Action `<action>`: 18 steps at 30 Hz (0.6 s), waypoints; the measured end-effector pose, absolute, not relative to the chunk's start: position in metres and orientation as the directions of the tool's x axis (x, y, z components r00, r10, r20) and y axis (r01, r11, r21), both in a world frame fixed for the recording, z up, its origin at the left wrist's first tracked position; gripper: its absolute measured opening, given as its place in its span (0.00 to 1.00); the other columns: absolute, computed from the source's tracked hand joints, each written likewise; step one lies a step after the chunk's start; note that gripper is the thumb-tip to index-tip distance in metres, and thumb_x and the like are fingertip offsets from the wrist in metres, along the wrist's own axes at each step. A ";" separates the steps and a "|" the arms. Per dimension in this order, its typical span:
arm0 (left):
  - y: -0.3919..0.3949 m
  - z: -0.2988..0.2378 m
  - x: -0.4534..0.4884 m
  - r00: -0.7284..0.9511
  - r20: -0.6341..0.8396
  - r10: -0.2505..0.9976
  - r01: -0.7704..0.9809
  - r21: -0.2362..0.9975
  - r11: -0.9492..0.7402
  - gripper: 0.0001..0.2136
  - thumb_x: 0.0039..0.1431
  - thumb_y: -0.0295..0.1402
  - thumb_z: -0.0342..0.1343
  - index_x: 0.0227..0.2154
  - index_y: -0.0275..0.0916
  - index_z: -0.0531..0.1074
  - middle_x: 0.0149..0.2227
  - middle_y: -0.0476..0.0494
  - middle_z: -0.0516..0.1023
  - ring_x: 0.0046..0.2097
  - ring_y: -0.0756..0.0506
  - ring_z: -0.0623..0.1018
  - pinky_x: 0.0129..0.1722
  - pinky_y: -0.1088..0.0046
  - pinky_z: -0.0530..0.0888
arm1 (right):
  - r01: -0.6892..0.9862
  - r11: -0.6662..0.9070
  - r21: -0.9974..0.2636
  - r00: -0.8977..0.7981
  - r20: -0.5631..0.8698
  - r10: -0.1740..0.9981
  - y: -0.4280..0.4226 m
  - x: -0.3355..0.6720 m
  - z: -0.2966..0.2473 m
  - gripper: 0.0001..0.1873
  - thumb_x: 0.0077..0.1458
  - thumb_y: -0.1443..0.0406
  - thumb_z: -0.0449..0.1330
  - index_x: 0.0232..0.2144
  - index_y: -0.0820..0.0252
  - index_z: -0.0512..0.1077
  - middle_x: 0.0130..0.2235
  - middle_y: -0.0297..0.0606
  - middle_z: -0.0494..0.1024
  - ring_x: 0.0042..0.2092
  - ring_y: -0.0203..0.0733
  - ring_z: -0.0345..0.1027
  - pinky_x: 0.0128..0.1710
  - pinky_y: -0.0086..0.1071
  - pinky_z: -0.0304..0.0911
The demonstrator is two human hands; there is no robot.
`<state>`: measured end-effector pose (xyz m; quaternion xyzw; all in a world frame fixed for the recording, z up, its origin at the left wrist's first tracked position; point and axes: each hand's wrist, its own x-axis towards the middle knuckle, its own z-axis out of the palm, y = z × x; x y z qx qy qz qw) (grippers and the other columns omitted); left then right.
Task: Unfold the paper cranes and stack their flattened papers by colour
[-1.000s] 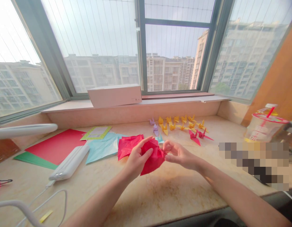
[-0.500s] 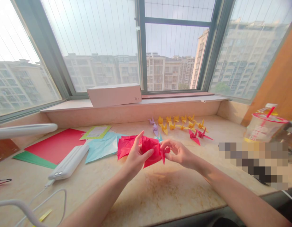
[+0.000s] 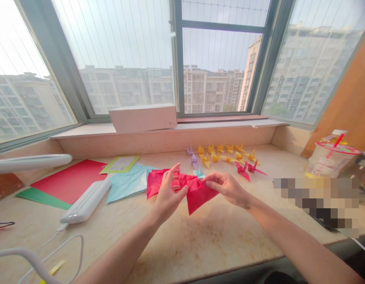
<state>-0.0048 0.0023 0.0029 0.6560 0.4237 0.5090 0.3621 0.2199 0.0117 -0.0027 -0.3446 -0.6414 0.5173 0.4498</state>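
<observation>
A creased, partly folded sheet of red origami paper point(image 3: 200, 197) is held above the counter between my hands, one corner hanging down. My right hand point(image 3: 226, 187) pinches its upper right edge between thumb and fingertips. At its left side, my left hand point(image 3: 169, 195) has the thumb against the paper, the index finger stretched upward and the other fingers partly hidden. Behind my left hand lies creased red paper point(image 3: 153, 184), overlapping a wrinkled light-blue sheet point(image 3: 126, 183). A small light-blue folded piece point(image 3: 199, 172) stands just beyond the held paper.
Several yellow paper cranes point(image 3: 215, 157), two red cranes point(image 3: 243, 169) and purple ones point(image 3: 194, 161) stand toward the back. Left are flat red paper point(image 3: 70, 181), green paper point(image 3: 43, 199) and a white power bank point(image 3: 86, 201) with a cable. A drink cup point(image 3: 330, 159) stands right.
The red paper has opened out from a narrower folded shape into a wider, drooping sheet. My right hand has risen slightly along its edge; my left hand's thumb has shifted left.
</observation>
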 end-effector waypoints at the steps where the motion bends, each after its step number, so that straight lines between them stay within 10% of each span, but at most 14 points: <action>1: 0.002 0.004 -0.006 0.136 0.414 0.900 0.305 0.847 -0.435 0.27 0.53 0.34 0.62 0.57 0.48 0.66 0.59 0.38 0.62 0.58 0.37 0.69 0.54 0.55 0.71 | -0.016 0.199 -0.980 -0.374 0.190 0.908 0.011 0.220 -0.002 0.18 0.51 0.54 0.67 0.37 0.62 0.77 0.37 0.40 0.81 0.38 0.42 0.75 0.40 0.36 0.68; 8: -0.006 0.009 -0.004 0.510 0.431 0.745 0.353 0.684 -0.638 0.05 0.56 0.32 0.61 0.36 0.41 0.76 0.47 0.42 0.78 0.49 0.41 0.77 0.51 0.63 0.72 | -0.082 0.191 -0.978 -0.454 0.207 0.867 0.010 0.216 -0.007 0.21 0.52 0.59 0.68 0.48 0.57 0.72 0.32 0.32 0.77 0.32 0.35 0.71 0.31 0.28 0.65; 18: -0.009 0.006 -0.002 0.417 0.406 0.813 0.207 0.829 -0.520 0.09 0.62 0.36 0.56 0.37 0.37 0.77 0.37 0.43 0.81 0.40 0.45 0.79 0.38 0.73 0.72 | -0.067 0.152 -0.986 -0.538 0.165 0.827 0.009 0.218 -0.006 0.24 0.55 0.57 0.66 0.51 0.58 0.70 0.40 0.39 0.78 0.40 0.39 0.72 0.39 0.32 0.64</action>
